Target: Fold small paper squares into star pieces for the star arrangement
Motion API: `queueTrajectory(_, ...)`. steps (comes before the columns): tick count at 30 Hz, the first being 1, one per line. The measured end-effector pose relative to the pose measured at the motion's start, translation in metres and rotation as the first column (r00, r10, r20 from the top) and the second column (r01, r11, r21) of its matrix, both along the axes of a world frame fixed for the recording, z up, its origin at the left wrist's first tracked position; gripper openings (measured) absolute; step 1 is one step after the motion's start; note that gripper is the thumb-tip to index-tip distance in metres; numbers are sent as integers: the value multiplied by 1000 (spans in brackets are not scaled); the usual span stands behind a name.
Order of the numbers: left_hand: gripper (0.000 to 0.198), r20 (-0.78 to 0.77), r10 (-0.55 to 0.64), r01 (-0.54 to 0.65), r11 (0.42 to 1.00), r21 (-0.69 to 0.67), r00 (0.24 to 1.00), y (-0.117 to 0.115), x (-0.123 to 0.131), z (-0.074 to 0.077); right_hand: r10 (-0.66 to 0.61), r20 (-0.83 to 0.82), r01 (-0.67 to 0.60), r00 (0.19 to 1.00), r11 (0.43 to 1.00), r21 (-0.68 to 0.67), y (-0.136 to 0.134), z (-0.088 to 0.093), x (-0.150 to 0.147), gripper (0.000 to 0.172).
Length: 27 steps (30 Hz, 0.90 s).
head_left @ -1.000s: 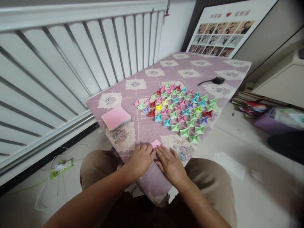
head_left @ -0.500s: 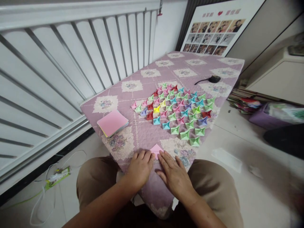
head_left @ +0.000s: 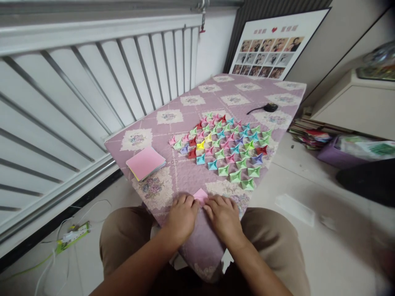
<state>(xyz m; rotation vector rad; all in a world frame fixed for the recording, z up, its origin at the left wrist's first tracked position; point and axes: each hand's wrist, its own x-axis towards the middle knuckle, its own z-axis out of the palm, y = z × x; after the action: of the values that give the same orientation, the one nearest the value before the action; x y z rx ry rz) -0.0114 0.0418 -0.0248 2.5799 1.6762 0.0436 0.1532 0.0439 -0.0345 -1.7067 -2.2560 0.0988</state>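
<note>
A small folded pink paper (head_left: pixel 200 195) lies on the tablecloth near the table's front corner, its pointed top showing between my hands. My left hand (head_left: pixel 182 216) grips its left edge, with fingers together and curled. On the opposite edge, my right hand (head_left: pixel 224 216) holds the paper with bent fingers and the thumb drawn in. The lower part of the sheet is hidden by my fingertips. Beyond my hands stand rows of folded paper boats (head_left: pixel 224 169) in green, pink, blue, red, yellow and purple. To the left lies a stack of square paper (head_left: pixel 145 162), pink on top.
The purple floral tablecloth (head_left: pixel 188 181) covers the table. A black object with a thin cord (head_left: pixel 270 107) lies toward the far right. A white radiator (head_left: pixel 92 86) runs along the left side. A power strip (head_left: pixel 73 237) is on the floor, and a photo board (head_left: pixel 277 45) leans behind.
My right hand's fingers, flatter and more stretched before, are now bent with the thumb pulled in at the pink paper. My left hand stays at its edge. The camera view has tilted slightly upward.
</note>
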Motion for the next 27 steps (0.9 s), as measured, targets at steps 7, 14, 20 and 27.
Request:
queueTrajectory(7,22,213,126,-125,992,-18,969,17,2,-5,-126,-54,123,991,991,-49,22,0,-6,15)
queueTrajectory(14,22,248,235,-206,969,-137,940,36,2,-2,-161,-59,146,985,968,-203,32,6,-4,25)
queueTrajectory(20,25,170,215,-162,946,-282,962,54,3,6,-146,-61,123,987,949,-290,44,8,-2,25)
queueTrajectory(27,24,205,243,-179,941,-288,948,55,4,4,-154,-72,128,985,952,-280,44,8,-3,28)
